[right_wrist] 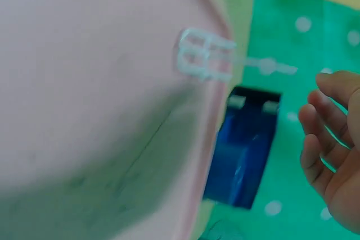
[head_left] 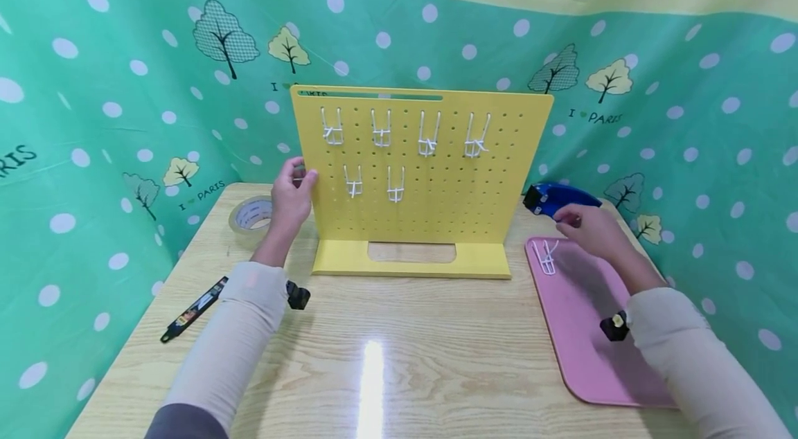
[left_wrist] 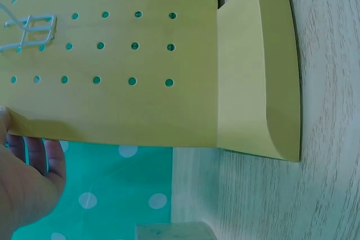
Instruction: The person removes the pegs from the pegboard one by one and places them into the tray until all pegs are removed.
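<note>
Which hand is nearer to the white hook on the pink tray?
The right hand. It is close to the white hook, not touching it. The left hand is farther away, holding the left edge of the yellow board.

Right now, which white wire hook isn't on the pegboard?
The white wire hook at the pink tray's far-left corner, nearest the right hand. The other six hooks hang on the yellow pegboard, four above two.

light wood-grain table [head_left: 436, 356], bright glare streak near front. tape roll [head_left: 237, 219] flat at far left; slim black labelled item [head_left: 194, 309] diagonal, nearer left edge. blue item [head_left: 561, 196], black end, far right. teal dotted cloth [head_left: 386, 55] behind, tree prints, "paris" lettering, pale yellow top.
</note>
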Motion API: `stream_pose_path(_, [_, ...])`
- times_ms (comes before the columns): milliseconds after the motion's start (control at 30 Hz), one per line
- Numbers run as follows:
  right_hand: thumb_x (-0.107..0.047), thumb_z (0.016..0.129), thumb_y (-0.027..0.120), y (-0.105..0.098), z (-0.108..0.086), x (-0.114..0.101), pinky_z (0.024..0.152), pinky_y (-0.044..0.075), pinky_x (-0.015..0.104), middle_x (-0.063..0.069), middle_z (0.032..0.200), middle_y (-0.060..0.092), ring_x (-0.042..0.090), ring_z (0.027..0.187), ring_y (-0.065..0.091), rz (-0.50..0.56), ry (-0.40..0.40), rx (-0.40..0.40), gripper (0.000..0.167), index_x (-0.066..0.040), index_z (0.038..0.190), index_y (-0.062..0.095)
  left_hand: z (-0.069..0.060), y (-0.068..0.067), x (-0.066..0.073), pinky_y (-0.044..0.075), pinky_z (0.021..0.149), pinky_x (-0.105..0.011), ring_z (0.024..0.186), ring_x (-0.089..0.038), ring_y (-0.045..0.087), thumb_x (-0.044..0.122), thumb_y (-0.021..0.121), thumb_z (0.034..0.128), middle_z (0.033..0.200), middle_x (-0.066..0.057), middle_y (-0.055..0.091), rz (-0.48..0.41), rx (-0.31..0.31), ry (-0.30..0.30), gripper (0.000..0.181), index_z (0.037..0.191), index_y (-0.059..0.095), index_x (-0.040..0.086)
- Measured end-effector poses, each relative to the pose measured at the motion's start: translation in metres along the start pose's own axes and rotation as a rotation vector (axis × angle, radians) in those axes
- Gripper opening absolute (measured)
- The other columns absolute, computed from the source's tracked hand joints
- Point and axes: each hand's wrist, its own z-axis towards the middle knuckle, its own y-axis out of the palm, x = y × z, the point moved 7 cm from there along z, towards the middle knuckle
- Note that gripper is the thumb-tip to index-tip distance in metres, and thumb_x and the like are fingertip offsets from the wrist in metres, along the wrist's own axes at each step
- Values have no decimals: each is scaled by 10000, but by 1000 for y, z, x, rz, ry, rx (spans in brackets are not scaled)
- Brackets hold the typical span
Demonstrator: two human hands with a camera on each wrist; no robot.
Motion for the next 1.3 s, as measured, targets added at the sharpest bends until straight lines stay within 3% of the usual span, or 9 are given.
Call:
stream_pose_path(100, [-200,1013,626,-2,2,-21,833,575,493,151,1068,710,310,968,637,21,-30,39,212,-91,1184,686,0,0,-1,506,781,-210,954,-132,548,222,579,1044,1098,-61,595,6,-1,-4,341,1366,553,113])
stream_pose_path(400, [-131,964,677,13,24,-95,704,543,310,116,973,740,251,861,666,145,-202,114,189,-60,1132,723,1,-1,-1,502,743,-194,925,-132,543,219,584,1040,1087,-59,597,2,1,-5,336,1357,558,108])
stream_pose_path(733, [-97,932,720,32,38,-163,750,606,378,96,976,735,236,857,690,251,-322,239,219,-74,1150,717,-1,-1,1,493,739,-182,909,-127,544,218,585,1038,1085,-70,603,-6,17,2,332,1349,566,100])
stream_pose_path(1300, [-98,888,765,66,55,-256,692,604,283,87,957,728,196,790,701,218,-500,406,225,-60,1107,734,1,-1,-1,514,756,-212,926,-158,559,212,587,1036,1112,-122,615,-3,-1,16,339,1354,560,98])
